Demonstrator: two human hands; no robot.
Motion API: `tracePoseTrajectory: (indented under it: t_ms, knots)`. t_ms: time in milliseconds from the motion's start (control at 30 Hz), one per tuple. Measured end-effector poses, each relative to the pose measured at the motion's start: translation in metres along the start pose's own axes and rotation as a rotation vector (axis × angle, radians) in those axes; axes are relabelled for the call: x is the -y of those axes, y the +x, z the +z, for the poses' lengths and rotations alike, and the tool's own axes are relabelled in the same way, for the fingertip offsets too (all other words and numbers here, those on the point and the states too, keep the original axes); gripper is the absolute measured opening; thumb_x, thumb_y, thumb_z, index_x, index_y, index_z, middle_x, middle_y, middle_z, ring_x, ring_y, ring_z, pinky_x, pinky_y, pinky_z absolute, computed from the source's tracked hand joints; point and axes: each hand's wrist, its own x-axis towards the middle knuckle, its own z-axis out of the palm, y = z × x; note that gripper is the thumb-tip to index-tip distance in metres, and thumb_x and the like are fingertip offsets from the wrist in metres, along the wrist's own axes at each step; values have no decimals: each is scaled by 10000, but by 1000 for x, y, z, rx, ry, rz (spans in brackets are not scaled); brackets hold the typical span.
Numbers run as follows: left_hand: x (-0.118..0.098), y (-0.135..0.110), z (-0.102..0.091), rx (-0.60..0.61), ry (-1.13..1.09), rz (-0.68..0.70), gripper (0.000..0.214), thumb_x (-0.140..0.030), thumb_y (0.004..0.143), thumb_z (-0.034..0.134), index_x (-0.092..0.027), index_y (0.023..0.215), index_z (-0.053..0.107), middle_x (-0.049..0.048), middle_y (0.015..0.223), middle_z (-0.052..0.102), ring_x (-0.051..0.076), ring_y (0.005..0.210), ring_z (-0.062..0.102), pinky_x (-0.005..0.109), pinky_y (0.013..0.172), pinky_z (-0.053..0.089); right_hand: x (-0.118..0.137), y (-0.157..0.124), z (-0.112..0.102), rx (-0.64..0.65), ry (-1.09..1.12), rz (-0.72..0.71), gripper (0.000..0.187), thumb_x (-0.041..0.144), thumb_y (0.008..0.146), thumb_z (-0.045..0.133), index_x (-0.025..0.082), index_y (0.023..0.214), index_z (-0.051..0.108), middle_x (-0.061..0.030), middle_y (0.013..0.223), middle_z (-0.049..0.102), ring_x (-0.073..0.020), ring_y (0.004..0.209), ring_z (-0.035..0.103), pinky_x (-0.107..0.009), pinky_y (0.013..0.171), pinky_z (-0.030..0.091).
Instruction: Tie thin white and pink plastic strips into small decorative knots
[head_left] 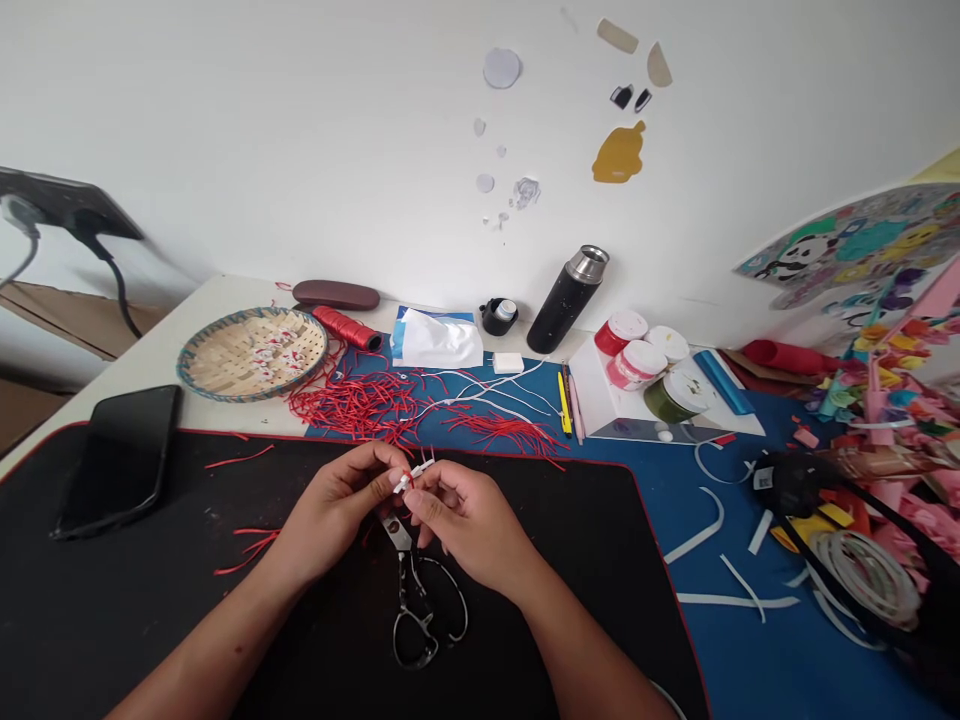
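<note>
My left hand pinches one end of a small folded white strip with a bit of red cord wound on it. On the other side, the closed fingers of my right hand grip the same piece; the fingertips partly hide it. Scissors lie on the black mat just below both hands, their blades partly covered by the fingers. Beyond the hands spreads a heap of cut red cords. A few loose red cords rest left of my left forearm.
A phone lies at the left, near a woven basket holding small white-and-red pieces. A red spool, a black flask and several lidded jars stand behind. White strips and a tape roll are at the right.
</note>
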Motion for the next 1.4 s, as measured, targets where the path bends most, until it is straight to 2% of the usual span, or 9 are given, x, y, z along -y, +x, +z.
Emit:
tracePoseTrajectory:
  t_ms: [200, 400, 600, 767, 933, 1233, 1400]
  knots:
    - [3, 1, -3, 24, 11, -21, 368, -549, 841, 838, -198, 826, 727, -13, 691, 650, 144, 593, 549, 244, 560, 455, 5, -2, -1, -35, -60, -6, 195, 364, 995, 669, 188, 914, 689, 37, 677, 619, -104, 550, 576, -212, 543, 443]
    - [3, 2, -11, 65, 109, -10, 459, -641, 905, 724, -189, 853, 783, 26, 713, 684, 158, 610, 554, 250, 563, 443, 9, -3, -2, -112, -288, -63, 165, 328, 1007, 647, 210, 937, 738, -7, 827, 734, -129, 642, 619, -241, 606, 447]
    - [-2, 3, -9, 113, 199, -65, 410, -612, 853, 784, -203, 859, 803, 42, 762, 717, 180, 648, 595, 264, 601, 467, 11, -3, -2, -147, -460, -128, 130, 261, 998, 659, 225, 925, 760, 1, 829, 759, -149, 709, 639, -258, 649, 423]
    - [-5, 2, -8, 127, 187, -83, 397, -599, 878, 761, -207, 823, 787, 30, 723, 701, 168, 615, 594, 240, 556, 450, 11, -3, -2, -144, -475, -122, 114, 249, 995, 671, 232, 936, 767, -2, 853, 777, -155, 715, 654, -265, 666, 437]
    - [-4, 3, -9, 180, 47, -157, 408, -598, 871, 779, -192, 842, 770, 28, 661, 705, 150, 556, 569, 237, 521, 435, 10, -3, -2, -153, -439, -135, 117, 261, 1005, 660, 224, 961, 762, 0, 840, 761, -148, 718, 646, -260, 670, 440]
    - [2, 1, -9, 153, -202, -263, 372, -528, 819, 877, -180, 788, 751, 1, 620, 669, 106, 530, 514, 198, 487, 393, 8, -3, -3, -159, -436, -114, 136, 307, 1006, 662, 225, 943, 751, 5, 791, 723, -141, 673, 610, -253, 631, 425]
    - [2, 1, -8, 120, -158, -240, 406, -557, 809, 877, -176, 788, 741, 3, 628, 678, 109, 533, 518, 206, 492, 411, 5, -3, -3, -151, -372, -106, 114, 305, 1005, 665, 225, 975, 741, -3, 840, 733, -146, 719, 648, -250, 658, 474]
